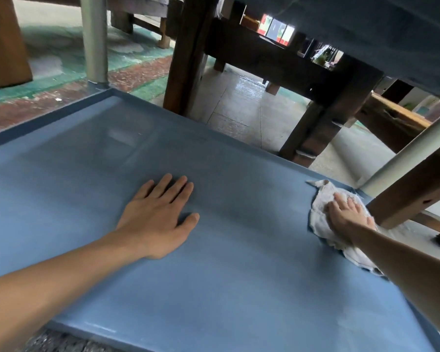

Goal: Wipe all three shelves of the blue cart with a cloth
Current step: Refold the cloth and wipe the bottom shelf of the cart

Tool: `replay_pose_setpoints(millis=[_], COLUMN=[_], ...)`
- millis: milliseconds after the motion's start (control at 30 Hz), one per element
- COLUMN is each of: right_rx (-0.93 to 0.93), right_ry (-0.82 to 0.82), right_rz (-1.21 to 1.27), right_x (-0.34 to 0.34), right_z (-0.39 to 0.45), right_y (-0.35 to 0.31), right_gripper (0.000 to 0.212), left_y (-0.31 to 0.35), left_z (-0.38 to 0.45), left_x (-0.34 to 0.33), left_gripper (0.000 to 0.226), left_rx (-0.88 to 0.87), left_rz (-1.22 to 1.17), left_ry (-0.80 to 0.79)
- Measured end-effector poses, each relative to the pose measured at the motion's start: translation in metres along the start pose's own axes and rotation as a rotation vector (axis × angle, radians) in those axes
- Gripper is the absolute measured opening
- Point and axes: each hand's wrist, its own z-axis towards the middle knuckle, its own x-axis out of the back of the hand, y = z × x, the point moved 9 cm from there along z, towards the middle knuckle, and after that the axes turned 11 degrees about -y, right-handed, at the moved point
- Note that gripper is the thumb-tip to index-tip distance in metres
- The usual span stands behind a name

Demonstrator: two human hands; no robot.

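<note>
Under the right fingers: white cloth [323, 214] on the blue shelf [214, 288], at its far right corner by a grey post [404, 153].
right hand [346, 214]: fingers straight, pressing the cloth flat.
left hand [160, 217]: fingers spread flat on bare shelf, holding nothing, well apart from the cloth.
step: wiping a lower shelf, probably the middle or bottom one; another shelf [366, 34] overhead.
next: sweep the cloth back toward the left fingers, keep pressure.

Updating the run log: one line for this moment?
left hand flat on blue shelf | right hand pressing cloth at right corner | wiping underway
</note>
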Motion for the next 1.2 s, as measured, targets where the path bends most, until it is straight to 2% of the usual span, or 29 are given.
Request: replay_pose_setpoints(millis=[200, 300, 433, 600, 667, 800, 933, 1000, 1200], right_rx=[0.051, 0.084, 0.243, 0.425, 0.523, 0.770, 1.056, 1.182, 1.315], right_ry=[0.024, 0.061, 0.003, -0.071, -0.109, -0.144, -0.205, -0.234, -0.224], right_rz=[-0.017, -0.039, -0.061, -0.076, -0.104, -0.190, -0.214, -0.215, -0.272], right_x=[0.012, 0.016, 0.010, -0.013, -0.022, -0.043, -0.067, -0.076, -0.081], right_z=[0.025, 0.024, 0.022, -0.002, -0.024, -0.105, -0.210, -0.248, -0.295], right_y=[-0.030, -0.044, -0.065, -0.107, -0.130, -0.186, -0.228, -0.232, -0.189], right_gripper=[0.056, 0.063, 0.082, 0.081, 0.077, 0.052, 0.048, 0.049, 0.047], left_y=[0.002, 0.003, 0.004, 0.003, 0.002, 0.003, 0.003, 0.002, 0.000], left_z=[0.003, 0.003, 0.004, 0.004, 0.005, 0.006, 0.005, 0.004, 0.002], left_x=[0.000, -0.002, -0.002, -0.003, -0.004, -0.003, -0.002, -0.001, 0.000], left_gripper=[0.074, 0.071, 0.073, 0.075, 0.073, 0.072, 0.072, 0.073, 0.069], left_rx=[-0.007, -0.010, -0.008, -0.002, 0.000, 0.001, -0.005, -0.018, -0.016], left_rz=[-0.016, -0.027, -0.038, -0.023, -0.015, -0.014, -0.017, -0.009, -0.004], left_ry=[0.005, -0.002, 0.001, -0.010, -0.011, -0.023, -0.042, -0.045, -0.057])
